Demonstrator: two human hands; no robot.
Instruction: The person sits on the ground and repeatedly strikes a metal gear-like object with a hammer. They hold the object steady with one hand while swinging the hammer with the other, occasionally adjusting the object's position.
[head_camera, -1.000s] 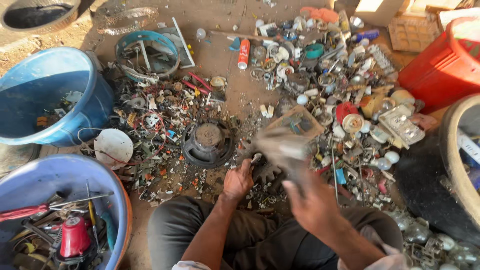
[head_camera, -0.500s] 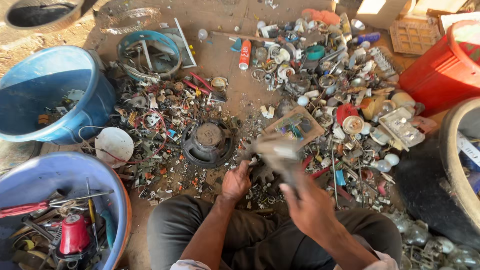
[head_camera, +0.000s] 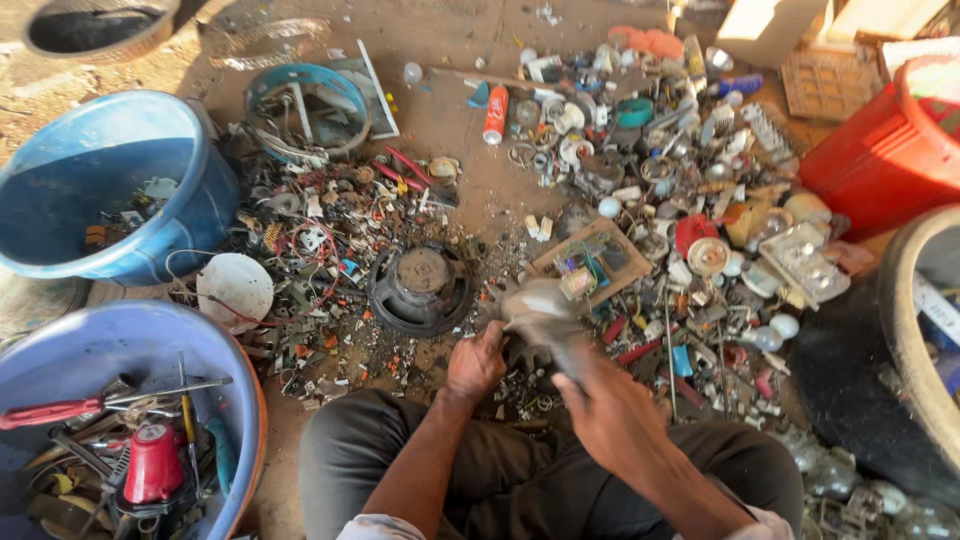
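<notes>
Here, right hand (head_camera: 610, 410) closed on blurred tool (head_camera: 540, 308)

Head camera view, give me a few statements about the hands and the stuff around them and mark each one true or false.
1. The right hand holds a blurred grey tool over the scrap. True.
2. The left hand is inside the blue bucket. False: it rests low on the scrap in front of the person's knees, far from the bucket.
3. A round black speaker lies on the ground just beyond the left hand. True.
4. The red tub stands at the left edge. False: it stands at the upper right.
5. The basin at lower left holds a tool with a red handle. True.
</notes>
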